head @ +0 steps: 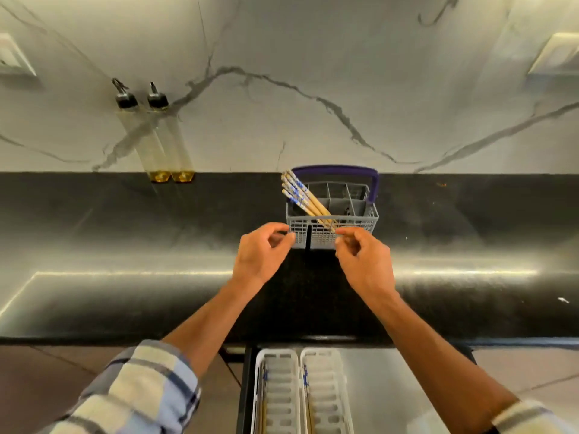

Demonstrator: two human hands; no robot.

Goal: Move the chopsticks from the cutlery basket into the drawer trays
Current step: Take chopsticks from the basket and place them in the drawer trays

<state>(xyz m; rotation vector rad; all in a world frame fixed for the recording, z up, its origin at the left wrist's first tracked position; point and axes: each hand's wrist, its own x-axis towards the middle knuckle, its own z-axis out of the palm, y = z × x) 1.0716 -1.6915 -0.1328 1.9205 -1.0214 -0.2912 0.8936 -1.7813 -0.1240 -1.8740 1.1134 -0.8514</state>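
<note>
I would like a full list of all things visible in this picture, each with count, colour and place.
cutlery basket: one, grey with purple handle, on the counter, centre.
chopsticks: a bundle, wooden with blue-white tops, leaning left in the basket.
bottles: two, clear with black spouts, at the wall, left.
counter: one, black, across the middle.
drawer trays: two, white, in the open drawer below; each seems to hold chopsticks already.
left hand: empty, near the basket front.
right hand: empty, near the basket front.
</note>
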